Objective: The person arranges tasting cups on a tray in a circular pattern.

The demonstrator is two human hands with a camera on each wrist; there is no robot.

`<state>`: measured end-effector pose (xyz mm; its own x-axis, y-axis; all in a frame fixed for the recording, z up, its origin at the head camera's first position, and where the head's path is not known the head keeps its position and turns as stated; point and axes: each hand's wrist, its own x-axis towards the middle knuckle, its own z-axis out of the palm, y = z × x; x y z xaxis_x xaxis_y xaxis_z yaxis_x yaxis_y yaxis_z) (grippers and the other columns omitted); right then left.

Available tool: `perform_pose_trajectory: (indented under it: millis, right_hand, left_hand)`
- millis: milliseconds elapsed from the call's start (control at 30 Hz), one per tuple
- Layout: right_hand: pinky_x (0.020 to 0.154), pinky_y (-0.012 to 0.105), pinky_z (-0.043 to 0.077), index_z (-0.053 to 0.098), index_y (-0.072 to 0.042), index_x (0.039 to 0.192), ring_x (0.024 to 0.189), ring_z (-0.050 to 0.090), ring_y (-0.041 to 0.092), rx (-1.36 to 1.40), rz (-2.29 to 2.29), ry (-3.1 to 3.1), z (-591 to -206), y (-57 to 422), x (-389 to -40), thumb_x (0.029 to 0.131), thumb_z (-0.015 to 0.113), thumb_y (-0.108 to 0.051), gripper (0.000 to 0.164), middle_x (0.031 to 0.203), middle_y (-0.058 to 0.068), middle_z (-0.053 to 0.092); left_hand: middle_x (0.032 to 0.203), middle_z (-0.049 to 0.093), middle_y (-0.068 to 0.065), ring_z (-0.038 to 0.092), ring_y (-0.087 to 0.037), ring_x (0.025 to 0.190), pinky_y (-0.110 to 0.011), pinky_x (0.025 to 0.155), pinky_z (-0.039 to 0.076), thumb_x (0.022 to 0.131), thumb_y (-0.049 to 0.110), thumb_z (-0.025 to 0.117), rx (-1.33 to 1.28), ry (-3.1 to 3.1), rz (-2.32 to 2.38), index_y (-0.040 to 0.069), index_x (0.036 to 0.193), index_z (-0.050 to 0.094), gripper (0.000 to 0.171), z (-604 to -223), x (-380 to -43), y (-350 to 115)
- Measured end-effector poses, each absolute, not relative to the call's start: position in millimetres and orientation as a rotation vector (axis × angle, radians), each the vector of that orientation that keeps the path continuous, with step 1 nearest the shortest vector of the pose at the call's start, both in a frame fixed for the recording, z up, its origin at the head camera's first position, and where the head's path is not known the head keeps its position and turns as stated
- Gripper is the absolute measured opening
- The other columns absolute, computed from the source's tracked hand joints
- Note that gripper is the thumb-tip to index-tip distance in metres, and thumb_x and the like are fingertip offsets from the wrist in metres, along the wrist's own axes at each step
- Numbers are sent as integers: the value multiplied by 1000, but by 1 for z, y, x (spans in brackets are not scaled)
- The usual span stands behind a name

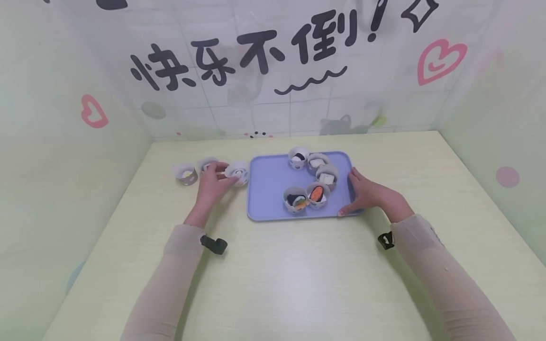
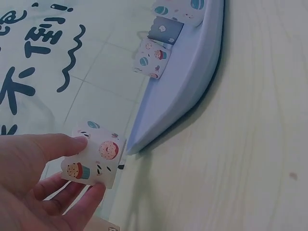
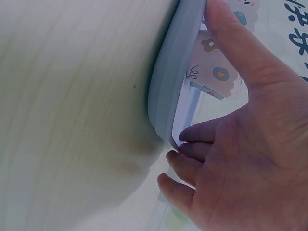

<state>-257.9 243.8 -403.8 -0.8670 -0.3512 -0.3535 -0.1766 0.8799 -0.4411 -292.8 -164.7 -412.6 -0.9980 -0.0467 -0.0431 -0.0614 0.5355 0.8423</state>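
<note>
My left hand [image 1: 212, 183] pinches a small paper cup [image 1: 237, 173] between thumb and fingers, just left of the blue tray [image 1: 265, 215]. Doughnut and cupcake prints cover this cup [image 2: 107, 159] in the left wrist view; something whitish is inside it. At the tray's right end, my right hand [image 1: 368, 192] touches the rim, thumb near the front corner and fingers spread along the side. Several paper cups with sushi-like pieces stand on the tray, among them one with an orange-topped piece [image 1: 317, 194] and one with a dark-wrapped piece [image 1: 295, 201].
Two more cups stand on the table left of the tray: a grey one [image 1: 186, 175] and another [image 1: 206, 164] partly behind my left hand. A printed wall sheet [image 1: 273, 109] rises at the table's back edge, with side sheets left and right.
</note>
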Motion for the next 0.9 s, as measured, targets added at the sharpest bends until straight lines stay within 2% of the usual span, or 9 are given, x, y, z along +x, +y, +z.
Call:
perform_pose_trajectory:
  millis: [300,600,900]
  right_hand:
    - [124,60,12,-1,17,151,150,0,52,-368,-549,2608,-405,244,-258,73,84,-52,135,160,37,-10]
    - [124,60,13,-2,17,152,150,-1,52,-362,-552,2604,-404,244,-258,74,84,-52,135,160,37,-11]
    - [124,60,13,-1,17,151,150,0,52,-367,-558,2608,-404,244,-257,73,85,-51,135,160,38,-10]
  left_hand:
    - [142,53,-19,57,-37,127,-45,105,52,90,16,72,4,2709,1524,1,137,47,55,-415,-292,-149]
    - [143,52,-17,56,-35,128,-45,107,51,90,19,73,97,2671,1460,5,135,49,53,-419,-289,-131]
    - [137,55,-20,57,-37,127,-45,108,50,89,14,73,252,2678,1387,1,133,49,51,-421,-291,-113]
